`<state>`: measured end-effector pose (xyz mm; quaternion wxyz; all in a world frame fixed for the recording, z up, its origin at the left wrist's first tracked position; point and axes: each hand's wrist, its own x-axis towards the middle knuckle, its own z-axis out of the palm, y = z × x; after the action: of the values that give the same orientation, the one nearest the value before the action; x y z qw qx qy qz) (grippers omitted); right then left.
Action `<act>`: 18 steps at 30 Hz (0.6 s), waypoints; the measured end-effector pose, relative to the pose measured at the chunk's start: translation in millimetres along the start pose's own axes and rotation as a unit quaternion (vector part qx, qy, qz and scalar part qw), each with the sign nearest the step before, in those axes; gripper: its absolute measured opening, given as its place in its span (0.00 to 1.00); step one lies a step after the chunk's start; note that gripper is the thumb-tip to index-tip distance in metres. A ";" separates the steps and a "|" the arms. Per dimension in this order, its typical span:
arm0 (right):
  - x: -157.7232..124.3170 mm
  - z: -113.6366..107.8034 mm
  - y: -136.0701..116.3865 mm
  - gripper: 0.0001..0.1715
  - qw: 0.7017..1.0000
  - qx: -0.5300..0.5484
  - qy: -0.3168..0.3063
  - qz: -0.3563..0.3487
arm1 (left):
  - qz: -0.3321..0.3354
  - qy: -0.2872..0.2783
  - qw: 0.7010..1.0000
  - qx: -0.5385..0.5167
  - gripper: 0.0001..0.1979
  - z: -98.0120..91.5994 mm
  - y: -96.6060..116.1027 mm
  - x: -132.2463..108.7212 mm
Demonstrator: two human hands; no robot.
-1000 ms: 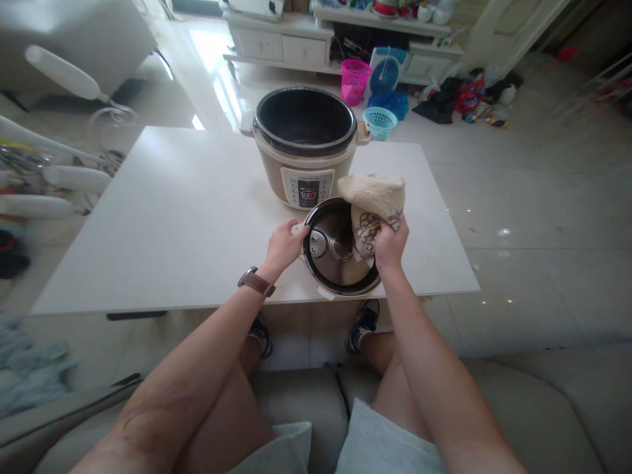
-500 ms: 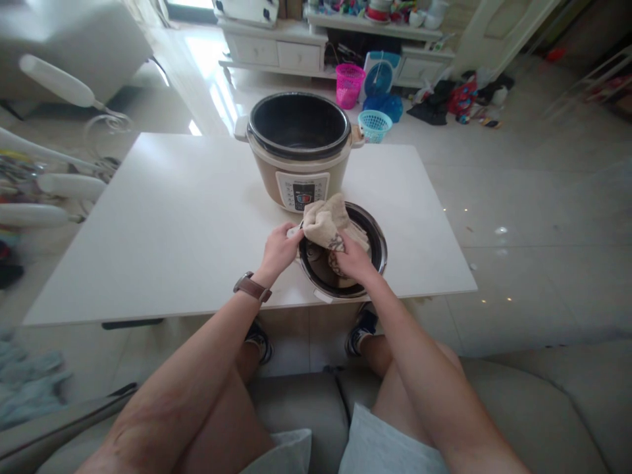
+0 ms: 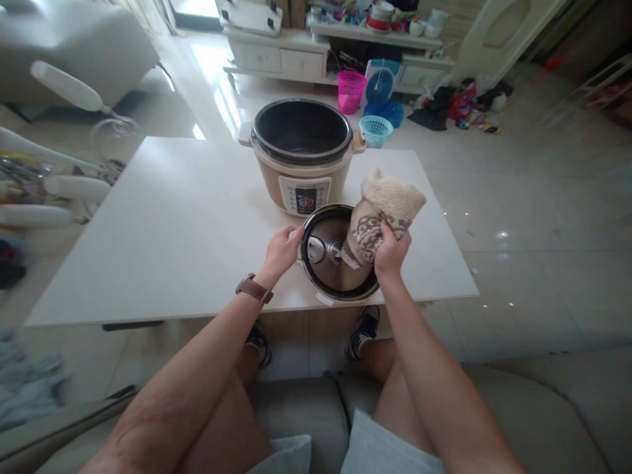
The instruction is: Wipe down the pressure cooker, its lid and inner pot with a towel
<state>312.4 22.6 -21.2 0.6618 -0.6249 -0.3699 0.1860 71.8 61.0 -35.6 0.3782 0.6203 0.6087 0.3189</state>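
Note:
A round pressure cooker lid lies with its metal underside up near the table's front edge. My left hand grips the lid's left rim, fingers closed, a brown-strapped watch on the wrist. In my right hand is a bunched beige cloth with a dark pattern. The cloth hangs over the lid's right side and hides part of it. Just behind the lid stands the beige electric pressure cooker, uncovered, its dark inside showing and its control panel facing me.
All this stands on a white table. White chair parts are at the left. Beyond the table, a pink basket and a light blue basket sit on the tiled floor before a white cabinet. A couch is under me.
My right hand has moved right and lifted the cloth from the lid's middle toward its right side, so more of the metal underside shows. My left hand stays at the rim.

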 end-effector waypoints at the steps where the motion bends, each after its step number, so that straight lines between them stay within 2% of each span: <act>1: -0.8 -2.5 -2.7 0.26 0.999 -0.025 0.008 -0.029 | -0.003 0.000 1.000 -0.001 0.24 0.1 -0.2 0.0; 2: -1.9 -4.7 -5.1 0.26 0.997 -0.061 0.006 -0.052 | -0.005 0.001 1.000 -0.003 0.24 0.1 -0.4 -0.1; 4: -5.4 -7.3 -8.4 0.25 0.984 -0.154 -0.038 -0.079 | -0.007 0.001 1.000 -0.006 0.24 0.0 0.0 -0.3; 7: -14.4 -3.7 -7.3 0.25 0.942 -0.283 -0.160 -0.079 | -0.007 0.000 1.000 -0.003 0.23 -0.3 2.1 -1.3; 9: -22.7 3.0 -3.7 0.28 0.912 -0.327 -0.239 -0.068 | -0.004 0.002 1.000 -0.001 0.23 -0.4 3.7 -2.3; 13: -38.3 16.1 -0.7 0.31 0.874 -0.329 -0.354 -0.049 | 0.011 0.012 1.000 0.000 0.24 0.4 4.3 -4.2; 18: -37.3 15.8 -12.1 0.21 0.863 -0.264 -0.429 -0.025 | 0.006 0.013 1.000 -0.006 0.24 1.1 0.1 -4.6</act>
<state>273.9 5.2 -20.0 0.2518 -0.6253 -0.6683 0.3145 72.6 56.3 -35.8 0.3721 0.6174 0.6079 0.3328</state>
